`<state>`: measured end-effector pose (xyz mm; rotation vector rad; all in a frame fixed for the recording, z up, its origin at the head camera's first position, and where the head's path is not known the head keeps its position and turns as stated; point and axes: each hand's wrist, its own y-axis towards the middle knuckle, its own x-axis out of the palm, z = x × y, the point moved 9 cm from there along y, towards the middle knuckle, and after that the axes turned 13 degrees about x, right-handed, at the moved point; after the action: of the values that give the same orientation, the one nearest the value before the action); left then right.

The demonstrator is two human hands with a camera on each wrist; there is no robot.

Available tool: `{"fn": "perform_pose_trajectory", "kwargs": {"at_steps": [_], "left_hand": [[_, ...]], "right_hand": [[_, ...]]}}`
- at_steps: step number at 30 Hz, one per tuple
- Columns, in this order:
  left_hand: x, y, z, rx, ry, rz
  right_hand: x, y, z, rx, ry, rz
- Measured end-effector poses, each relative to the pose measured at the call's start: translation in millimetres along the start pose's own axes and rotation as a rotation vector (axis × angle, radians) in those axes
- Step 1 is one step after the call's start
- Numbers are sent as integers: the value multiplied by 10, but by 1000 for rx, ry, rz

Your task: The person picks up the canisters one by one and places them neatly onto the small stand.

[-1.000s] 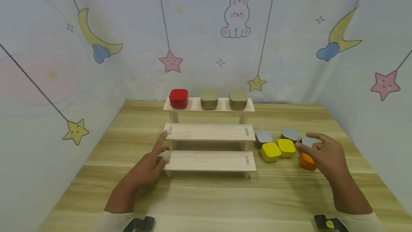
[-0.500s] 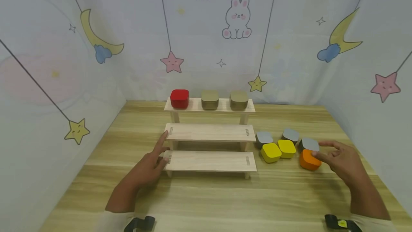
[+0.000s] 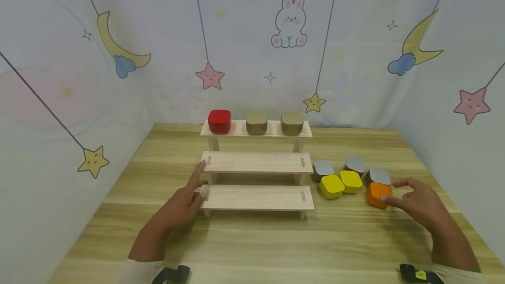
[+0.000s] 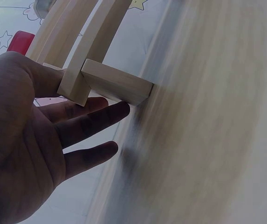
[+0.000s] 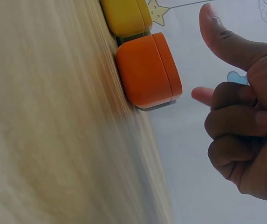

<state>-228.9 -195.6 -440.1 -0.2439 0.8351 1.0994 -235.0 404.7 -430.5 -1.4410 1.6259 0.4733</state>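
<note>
A three-step wooden stand (image 3: pixel 256 161) stands mid-table. On its top step sit a red block (image 3: pixel 219 121) and two olive-beige blocks (image 3: pixel 257 122), all with rounded corners. My left hand (image 3: pixel 182 203) rests at the stand's left end, thumb on the lowest step and index finger at the middle one. In the left wrist view, the other fingers reach loosely below the step, beside its leg (image 4: pixel 117 83). My right hand (image 3: pixel 420 203) hovers beside an orange block (image 3: pixel 379 195), thumb and index finger spread, other fingers curled in. The right wrist view shows a gap between hand and block.
Two yellow blocks (image 3: pixel 332 186) and three grey-topped blocks (image 3: pixel 323 170) cluster right of the stand, close to the orange one. Printed cloth walls (image 3: pixel 252 78) enclose the wood-grain table (image 3: pixel 256 244) at the back and both sides.
My right hand has moved rightward from over the orange and grey blocks to the orange block's right side, uncovering them. Its thumb tip now overlaps the orange block. My left hand stays put.
</note>
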Motion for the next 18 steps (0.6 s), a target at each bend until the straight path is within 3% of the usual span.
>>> {"fn": "perform_pose_trajectory", "kwargs": {"at_steps": [8, 18], "left_hand": [[-2, 5, 21, 7, 4, 0], [22, -2, -25, 4, -21, -2]], "right_hand": [[53, 98, 91, 44, -100, -54], [139, 84, 21, 21, -158, -71]]}}
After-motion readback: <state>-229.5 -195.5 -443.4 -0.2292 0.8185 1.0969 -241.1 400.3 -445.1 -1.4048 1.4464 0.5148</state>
